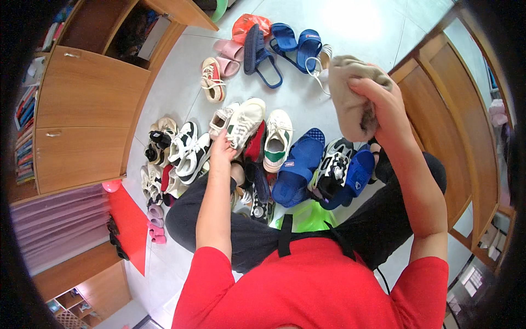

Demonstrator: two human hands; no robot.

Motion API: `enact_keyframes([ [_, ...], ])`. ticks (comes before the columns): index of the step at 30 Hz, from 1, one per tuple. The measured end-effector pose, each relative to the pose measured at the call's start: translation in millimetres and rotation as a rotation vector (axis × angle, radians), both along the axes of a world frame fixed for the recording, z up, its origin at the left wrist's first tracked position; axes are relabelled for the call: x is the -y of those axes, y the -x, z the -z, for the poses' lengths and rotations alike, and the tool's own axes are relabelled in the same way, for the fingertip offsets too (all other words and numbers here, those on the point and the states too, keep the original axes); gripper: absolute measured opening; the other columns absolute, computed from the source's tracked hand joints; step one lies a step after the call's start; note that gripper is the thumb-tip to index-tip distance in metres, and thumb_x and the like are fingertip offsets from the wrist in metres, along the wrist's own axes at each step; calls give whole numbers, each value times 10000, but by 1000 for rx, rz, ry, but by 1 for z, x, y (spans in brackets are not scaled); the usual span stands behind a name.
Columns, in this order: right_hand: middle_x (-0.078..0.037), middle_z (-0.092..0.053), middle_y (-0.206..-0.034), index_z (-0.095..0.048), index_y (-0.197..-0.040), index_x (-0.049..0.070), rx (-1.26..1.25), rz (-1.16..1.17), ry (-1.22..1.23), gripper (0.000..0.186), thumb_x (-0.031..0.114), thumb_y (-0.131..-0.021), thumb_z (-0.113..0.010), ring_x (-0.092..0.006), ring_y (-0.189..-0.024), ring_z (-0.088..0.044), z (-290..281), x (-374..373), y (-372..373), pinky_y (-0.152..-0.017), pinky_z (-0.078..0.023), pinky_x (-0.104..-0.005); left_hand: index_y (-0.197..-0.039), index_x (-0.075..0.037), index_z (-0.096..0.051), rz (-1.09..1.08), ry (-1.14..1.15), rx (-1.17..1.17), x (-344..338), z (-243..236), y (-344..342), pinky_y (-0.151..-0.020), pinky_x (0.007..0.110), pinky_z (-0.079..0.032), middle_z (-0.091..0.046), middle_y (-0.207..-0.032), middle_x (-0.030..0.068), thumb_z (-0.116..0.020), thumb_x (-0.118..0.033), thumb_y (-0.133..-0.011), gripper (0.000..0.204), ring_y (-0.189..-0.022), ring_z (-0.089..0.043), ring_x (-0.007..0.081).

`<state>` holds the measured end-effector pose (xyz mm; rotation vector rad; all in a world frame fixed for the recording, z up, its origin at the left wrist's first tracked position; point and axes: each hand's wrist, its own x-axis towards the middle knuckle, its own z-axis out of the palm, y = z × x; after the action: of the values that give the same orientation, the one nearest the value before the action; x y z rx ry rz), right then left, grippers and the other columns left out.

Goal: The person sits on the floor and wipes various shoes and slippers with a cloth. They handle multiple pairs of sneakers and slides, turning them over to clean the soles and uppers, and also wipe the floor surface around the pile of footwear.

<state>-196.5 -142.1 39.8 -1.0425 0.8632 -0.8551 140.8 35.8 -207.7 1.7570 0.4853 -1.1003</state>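
Note:
My left hand [223,148] grips a white sneaker [245,123] by its side, over the row of shoes. My right hand [383,101] is raised to the right, its fingers closed on a bunched beige cloth [350,98] with a dark smudge. Just right of the held sneaker stands a white shoe with a green heel [278,140]. Beside that lie a blue slide [298,164], a black and white sneaker [333,167] and another blue slide [359,172]. Black and white sneakers [189,151] sit left of my left hand.
Farther off are blue slides [307,49], a dark slide [253,49], pink slides [229,57], a red and white sneaker [212,79] and an orange-red bag [251,26]. Wooden cabinets [90,104] flank the left; wooden panels [438,109] the right. A green bag [309,216] lies between my legs.

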Motion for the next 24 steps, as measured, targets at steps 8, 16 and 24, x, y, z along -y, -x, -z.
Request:
enact_keyframes([
  [8, -53, -596, -971, -552, -1102, 11, -96, 2, -109, 388, 124, -738, -619, -131, -874, -562, 10, -2, 6, -782, -442, -252, -1071, -19, -611, 361, -432, 1374, 65, -4, -12, -935, 397, -383, -608, -1083, 173, -565, -219, -744, 385, -1066, -518, 315],
  [16, -65, -598, -1001, -565, -1091, 3, -443, -12, -95, 433, 153, -685, -590, -144, -931, -551, 31, 23, 10, -871, -404, -272, -1197, -32, -519, 761, -245, 1144, 118, 102, -148, -916, 436, -408, -564, -1143, 223, -488, -194, -785, 444, -1066, -532, 392],
  [24, -76, -586, -998, -553, -1095, 6, -520, 35, -249, 488, 205, -656, -630, -149, -917, -550, 48, 21, 14, -858, -411, -281, -1063, 10, -575, 886, -401, 979, 128, 153, -183, -806, 396, -469, -641, -930, 215, -678, -312, -679, 512, -926, -611, 350],
])
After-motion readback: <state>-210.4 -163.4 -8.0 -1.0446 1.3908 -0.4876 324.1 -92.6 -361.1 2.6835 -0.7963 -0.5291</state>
